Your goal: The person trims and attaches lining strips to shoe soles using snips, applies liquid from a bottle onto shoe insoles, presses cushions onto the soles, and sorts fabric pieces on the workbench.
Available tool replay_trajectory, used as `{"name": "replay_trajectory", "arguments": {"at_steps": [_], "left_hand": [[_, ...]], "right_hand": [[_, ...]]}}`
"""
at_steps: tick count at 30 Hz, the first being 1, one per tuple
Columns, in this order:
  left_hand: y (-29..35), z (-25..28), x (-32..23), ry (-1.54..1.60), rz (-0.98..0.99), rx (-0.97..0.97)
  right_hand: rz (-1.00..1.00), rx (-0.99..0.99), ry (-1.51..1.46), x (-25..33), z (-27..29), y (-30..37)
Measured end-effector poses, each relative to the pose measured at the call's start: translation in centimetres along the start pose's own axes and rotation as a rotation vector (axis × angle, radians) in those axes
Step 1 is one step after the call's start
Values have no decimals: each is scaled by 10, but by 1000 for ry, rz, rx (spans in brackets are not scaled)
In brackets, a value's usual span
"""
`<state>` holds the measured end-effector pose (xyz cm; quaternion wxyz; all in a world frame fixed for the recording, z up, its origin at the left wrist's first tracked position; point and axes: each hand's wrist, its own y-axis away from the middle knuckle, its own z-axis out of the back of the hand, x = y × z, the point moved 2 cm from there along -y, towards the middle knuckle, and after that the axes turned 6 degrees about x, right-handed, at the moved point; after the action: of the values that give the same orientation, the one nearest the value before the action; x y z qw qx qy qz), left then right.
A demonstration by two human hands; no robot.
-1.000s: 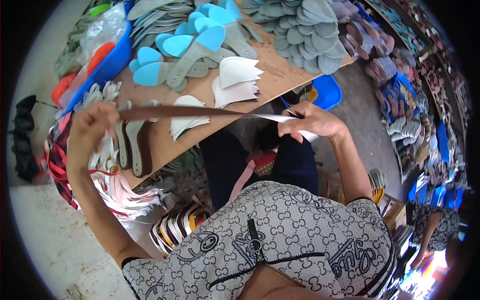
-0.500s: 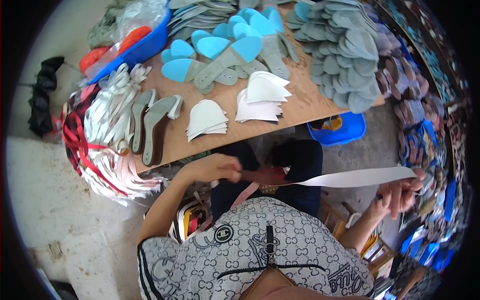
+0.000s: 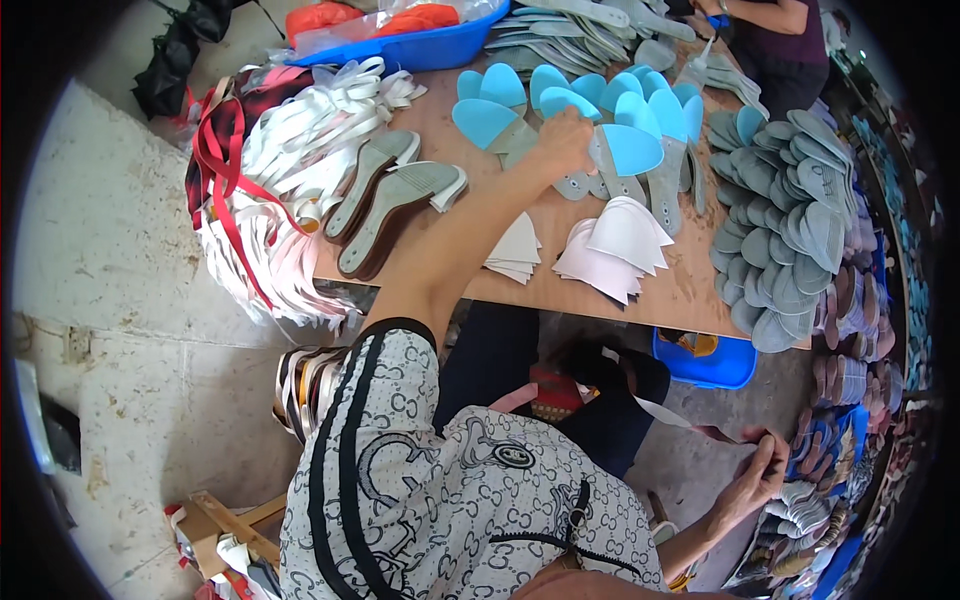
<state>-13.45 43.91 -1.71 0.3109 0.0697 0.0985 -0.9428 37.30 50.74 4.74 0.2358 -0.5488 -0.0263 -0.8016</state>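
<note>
My left arm stretches across the table to a spread of grey insoles with blue toe ends. My left hand is among them, its fingers curled down on the grey part of an insole and partly hidden by the back of the hand. Off to the right, past the table edge, my right hand pinches the end of a long pale strip. The strip runs slackly back to my lap, where a red patterned piece lies.
White and pinkish cut pieces lie near the table edge. Left of them are two shoe soles and a heap of white and red straps. Grey insoles are stacked at right. A blue bin sits below; another person stands beyond.
My left hand has let go of the strip and reached forward to the insoles. My right hand has lowered, and the strip, stretched before, now sags. The view has shifted left.
</note>
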Motion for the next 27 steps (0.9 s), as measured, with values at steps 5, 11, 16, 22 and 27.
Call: {"name": "replay_trajectory", "arguments": {"at_steps": [5, 11, 16, 22, 27], "left_hand": [[6, 7, -2, 133, -199, -31], [35, 9, 0, 377, -81, -194], [28, 26, -7, 635, -43, -66], [3, 12, 4, 1050, 105, 329], [-7, 4, 19, 1157, 172, 554]], "right_hand": [[-53, 97, -164, 0, -30, 0], [-93, 177, -310, 13, -53, 4], [-130, 251, -349, 14, -75, -3], [-95, 566, -375, 18, -163, -66], [81, 621, -294, 14, -235, -112]]}}
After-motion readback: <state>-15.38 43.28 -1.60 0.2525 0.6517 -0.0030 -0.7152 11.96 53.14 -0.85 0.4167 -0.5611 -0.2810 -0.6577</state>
